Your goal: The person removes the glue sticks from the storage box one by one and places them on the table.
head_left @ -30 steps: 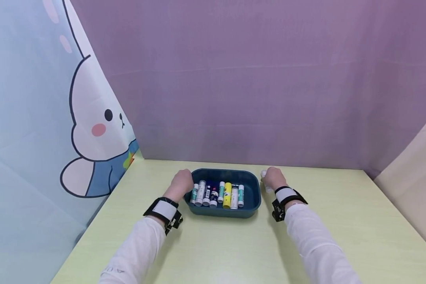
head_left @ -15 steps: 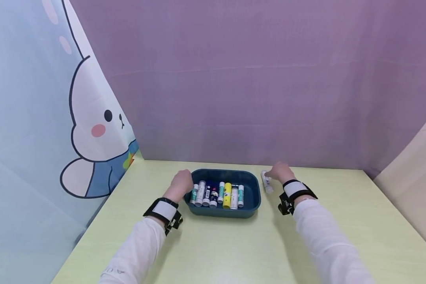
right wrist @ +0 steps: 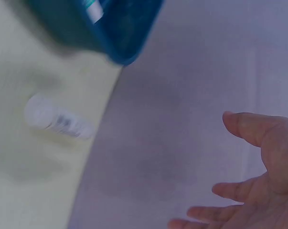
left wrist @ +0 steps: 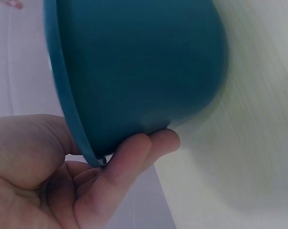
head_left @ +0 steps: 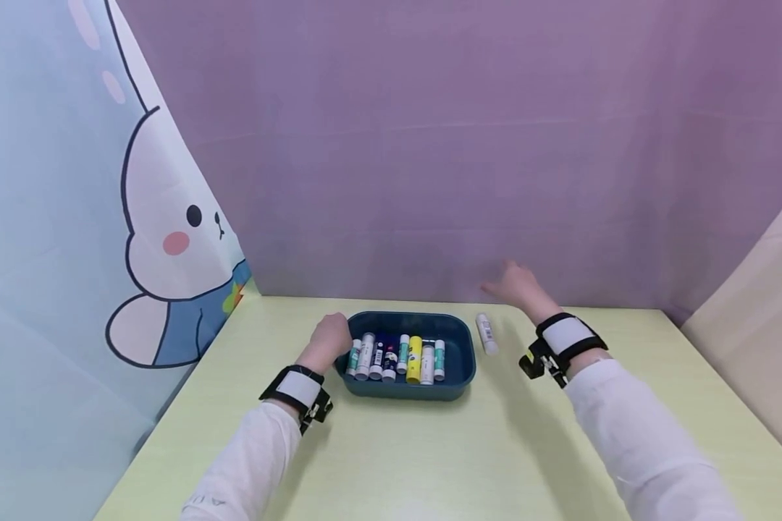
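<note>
My left hand (head_left: 331,338) grips the left rim of a dark teal plastic basin (head_left: 404,391); in the left wrist view the thumb lies over the rim and the fingers (left wrist: 127,160) curl against the outer wall. Several glue sticks lie side by side in the basin, among them a yellow one (head_left: 414,359) and a white one (head_left: 426,365). Right of the basin, a single white glue stick (head_left: 486,333) lies on the table. My right hand (head_left: 518,284) hangs raised above and behind it, fingers spread and holding nothing; the right wrist view shows its bare palm (right wrist: 277,167).
The pale yellow-green table (head_left: 404,463) ends at a purple cloth backdrop (head_left: 430,181) just behind the basin. A blue curtain with a cartoon rabbit (head_left: 176,217) hangs along the left, a cream one (head_left: 756,311) along the right.
The right hand has let go of the white glue stick beside the basin and risen up and to the right, its fingers spreading. The left hand has kept its grip on the basin's rim.
</note>
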`<state>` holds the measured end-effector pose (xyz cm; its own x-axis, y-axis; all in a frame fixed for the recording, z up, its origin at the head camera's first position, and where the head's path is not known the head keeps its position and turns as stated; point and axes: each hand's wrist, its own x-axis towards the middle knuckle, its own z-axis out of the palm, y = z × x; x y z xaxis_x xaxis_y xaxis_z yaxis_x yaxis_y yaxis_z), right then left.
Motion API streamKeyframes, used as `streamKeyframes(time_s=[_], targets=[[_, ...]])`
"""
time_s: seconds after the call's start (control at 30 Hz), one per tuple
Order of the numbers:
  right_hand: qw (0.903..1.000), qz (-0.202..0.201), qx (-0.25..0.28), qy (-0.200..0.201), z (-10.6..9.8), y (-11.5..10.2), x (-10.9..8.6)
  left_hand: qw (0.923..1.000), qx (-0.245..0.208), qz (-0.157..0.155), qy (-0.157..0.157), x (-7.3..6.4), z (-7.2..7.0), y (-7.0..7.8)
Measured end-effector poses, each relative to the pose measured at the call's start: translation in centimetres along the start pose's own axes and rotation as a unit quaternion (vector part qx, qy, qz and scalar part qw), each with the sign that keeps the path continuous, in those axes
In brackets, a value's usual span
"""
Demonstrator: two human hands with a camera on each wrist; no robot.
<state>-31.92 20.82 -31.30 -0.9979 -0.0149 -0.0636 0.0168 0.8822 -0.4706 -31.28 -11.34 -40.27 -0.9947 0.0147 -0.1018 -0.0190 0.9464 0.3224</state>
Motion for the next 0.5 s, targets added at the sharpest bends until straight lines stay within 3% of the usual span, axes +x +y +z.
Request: streamKeyframes(time_s=[0.2,0.5], targets=[[0.9993,-0.028,0.013,0.021,0.2,-2.7,-1.8,1.0000,-0.001,0.004,0.005,0.0,-0.1,-0.2],[0.9937,-0.111,0.011,0.008,4.0,-5.2,-4.1,1.0000,-0.006,-0.001,-0.001,-0.1,-0.3,-0.2]])
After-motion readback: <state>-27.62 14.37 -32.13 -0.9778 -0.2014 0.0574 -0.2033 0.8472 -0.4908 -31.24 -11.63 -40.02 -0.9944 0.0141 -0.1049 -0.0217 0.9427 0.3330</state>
